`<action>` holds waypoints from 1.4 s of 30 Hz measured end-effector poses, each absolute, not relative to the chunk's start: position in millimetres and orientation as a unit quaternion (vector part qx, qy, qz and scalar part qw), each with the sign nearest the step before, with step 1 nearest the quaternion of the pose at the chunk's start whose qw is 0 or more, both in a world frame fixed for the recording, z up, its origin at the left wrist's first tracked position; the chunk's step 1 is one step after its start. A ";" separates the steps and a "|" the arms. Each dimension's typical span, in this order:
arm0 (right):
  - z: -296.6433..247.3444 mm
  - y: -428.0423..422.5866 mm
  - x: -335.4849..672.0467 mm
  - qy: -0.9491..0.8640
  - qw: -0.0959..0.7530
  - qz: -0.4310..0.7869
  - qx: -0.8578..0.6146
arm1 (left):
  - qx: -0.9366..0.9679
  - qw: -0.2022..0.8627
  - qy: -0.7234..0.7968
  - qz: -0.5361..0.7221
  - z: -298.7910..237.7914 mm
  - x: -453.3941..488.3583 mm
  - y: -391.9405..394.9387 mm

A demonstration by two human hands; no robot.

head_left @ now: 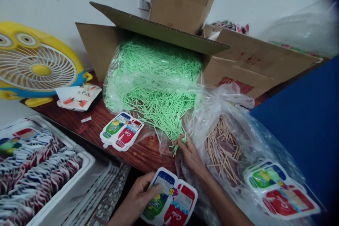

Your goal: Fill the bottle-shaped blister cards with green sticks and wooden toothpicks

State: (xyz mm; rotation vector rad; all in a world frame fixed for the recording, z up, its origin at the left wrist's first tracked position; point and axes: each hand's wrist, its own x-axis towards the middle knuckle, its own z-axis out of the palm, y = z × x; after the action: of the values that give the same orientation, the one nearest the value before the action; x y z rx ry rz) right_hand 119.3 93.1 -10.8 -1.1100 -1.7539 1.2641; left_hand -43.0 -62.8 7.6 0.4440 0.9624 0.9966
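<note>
Up front, a flat, white-edged pouch printed with green and red bottles (182, 203) sits clamped in the left hand (141, 196), while the nearer right hand (192, 155), forearm slanting forward-left, pinches the tip of the thin pale-green sticks (164, 107) fanning ahead and leftward into the brown cardboard box (159, 29).

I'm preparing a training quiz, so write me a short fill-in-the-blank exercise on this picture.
1. The right hand is at the ____ sticks, not the tan sticks.
2. The left hand holds a packet labelled Sprite and ____.
3. The yellow fan stands at the picture's ____ edge.

Missing words: green; Cola; left.
</note>
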 end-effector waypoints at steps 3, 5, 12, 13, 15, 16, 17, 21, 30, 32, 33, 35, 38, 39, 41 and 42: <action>-9.8 96.4 120.5 -0.658 0.386 0.492 -0.420 | 0.213 0.732 0.447 0.468 9.5 -41.9 -62.8; -11.3 97.5 120.7 -0.659 0.391 0.492 -0.414 | 0.222 0.719 0.453 0.478 10.6 -41.1 -62.7; -16.0 96.0 119.1 -0.635 0.404 0.507 -0.420 | 0.255 0.708 0.470 0.462 9.0 -40.6 -62.0; -15.3 95.7 119.2 -0.629 0.409 0.509 -0.421 | 0.257 0.708 0.469 0.462 8.3 -40.6 -62.1; -14.4 95.0 119.6 -0.640 0.398 0.506 -0.419 | 0.258 0.710 0.465 0.463 6.8 -40.6 -62.0; -14.4 94.8 120.0 -0.651 0.386 0.503 -0.418 | 0.257 0.711 0.464 0.461 6.0 -40.6 -61.9; -14.7 94.8 120.4 -0.659 0.375 0.500 -0.418 | 0.256 0.711 0.466 0.460 5.2 -40.7 -61.6; -13.5 98.5 121.7 -0.636 0.389 0.500 -0.439 | 0.265 0.701 0.485 0.450 2.8 -42.9 -59.2; 32.6 98.3 111.3 -0.279 0.509 0.740 -0.341 | 0.278 0.665 0.522 0.456 10.2 -51.3 -32.4; 41.2 92.6 108.1 -0.254 0.517 0.757 -0.309 | 0.282 0.664 0.519 0.457 12.6 -52.2 -24.9; 44.5 89.6 106.7 -0.246 0.520 0.763 -0.295 | 0.286 0.665 0.519 0.454 13.7 -52.4 -21.8; 48.9 83.8 104.3 -0.232 0.521 0.775 -0.272 | 0.298 0.665 0.521 0.444 15.4 -52.4 -17.5; 50.8 75.7 101.9 -0.219 0.518 0.786 -0.255 | 0.314 0.668 0.512 0.439 16.2 -52.0 -14.4; 50.3 73.2 101.4 -0.216 0.518 0.788 -0.254 | 0.318 0.668 0.508 0.440 16.1 -52.0 -13.8; 48.6 68.8 101.1 -0.210 0.519 0.789 -0.253 | 0.330 0.667 0.507 0.435 15.7 -52.0 -12.9; 47.7 66.9 101.2 -0.206 0.521 0.789 -0.252 | 0.338 0.666 0.507 0.431 15.5 -52.1 -12.5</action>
State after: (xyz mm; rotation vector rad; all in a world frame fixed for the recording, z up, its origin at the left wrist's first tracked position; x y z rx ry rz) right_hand 101.2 66.9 47.7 -0.6042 -0.4947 1.8917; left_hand -52.1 -12.5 15.5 0.7621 1.1449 0.9723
